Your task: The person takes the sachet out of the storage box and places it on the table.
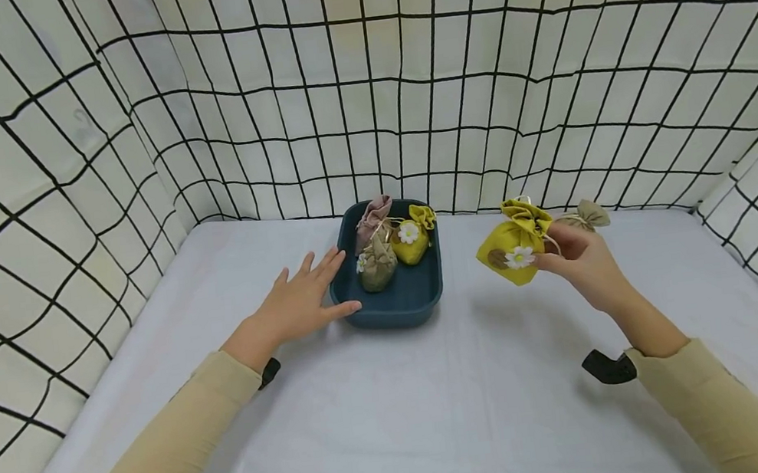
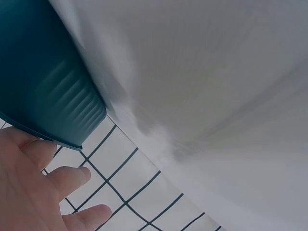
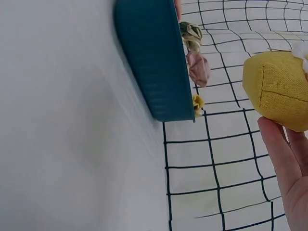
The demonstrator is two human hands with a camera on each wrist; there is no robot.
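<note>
A blue-green plastic bin (image 1: 394, 314) stands on the white surface with several small drawstring pouches in it: a pink pouch (image 1: 372, 218), an olive-beige pouch (image 1: 378, 269) and a yellow pouch (image 1: 411, 248) with a white flower. My left hand (image 1: 302, 298) is spread at the bin's left rim, fingers straight; the left wrist view shows its fingers at the rim. Off to the bin's right, my right hand (image 1: 579, 262) pinches another yellow pouch (image 1: 514, 249) with a white flower, raised above the surface. Behind that hand an olive-beige pouch (image 1: 590, 216) is partly hidden.
A white cloth (image 1: 398, 419) covers the work surface. Black wire grid panels (image 1: 370, 83) over pale sheeting enclose the back and both sides. A dark wrist mount (image 1: 608, 368) juts from the right sleeve.
</note>
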